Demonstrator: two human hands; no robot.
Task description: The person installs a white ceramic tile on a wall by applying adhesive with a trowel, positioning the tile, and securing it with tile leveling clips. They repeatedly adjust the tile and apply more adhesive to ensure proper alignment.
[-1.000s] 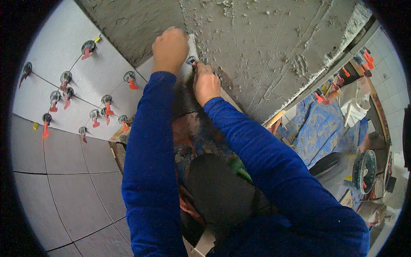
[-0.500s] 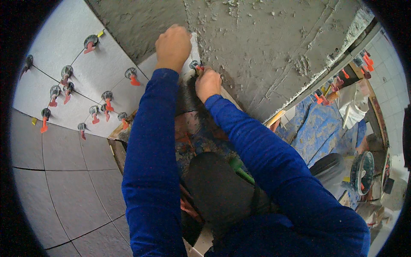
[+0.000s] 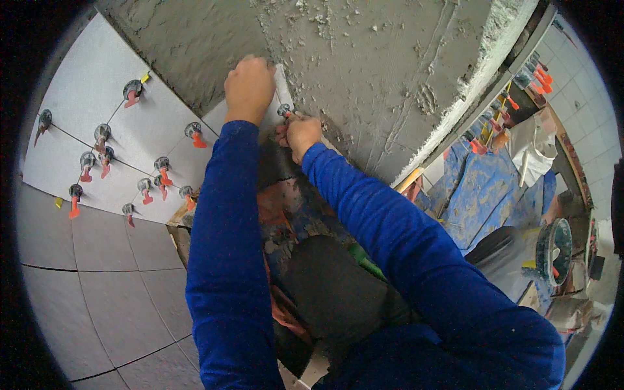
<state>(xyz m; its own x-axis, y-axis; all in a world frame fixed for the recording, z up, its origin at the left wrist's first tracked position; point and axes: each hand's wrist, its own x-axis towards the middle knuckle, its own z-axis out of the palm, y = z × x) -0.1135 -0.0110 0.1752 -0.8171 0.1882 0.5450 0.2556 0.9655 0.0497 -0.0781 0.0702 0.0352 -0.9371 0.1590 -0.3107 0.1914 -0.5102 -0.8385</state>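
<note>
My left hand (image 3: 250,90) is closed in a fist on a narrow white tile piece (image 3: 281,83), knuckles away from me; what its curled fingers hold, if anything, is hidden. Just to its right, my right hand (image 3: 301,135) pinches the red handle of a tile-levelling clip (image 3: 284,110) at the tile piece. Larger white tiles (image 3: 71,97) spread out at the left, with several more red-handled levelling clips (image 3: 194,130) standing along their joints. Grey mortar (image 3: 351,71) covers the surface beyond and to the right of my hands.
Grey tiles (image 3: 117,305) lie at the lower left, below the white ones. A yellow spacer (image 3: 145,77) sticks out at a tile edge. On the right are a mortar-stained blue sheet (image 3: 478,195), a white bag (image 3: 532,149), a clear bucket (image 3: 554,252) and more red-handled clips (image 3: 476,145).
The view has shifted slightly, so the tiles sit lower in the picture. My left fist stays on the tile piece; my right fingers have turned a little at the clip's handle.
</note>
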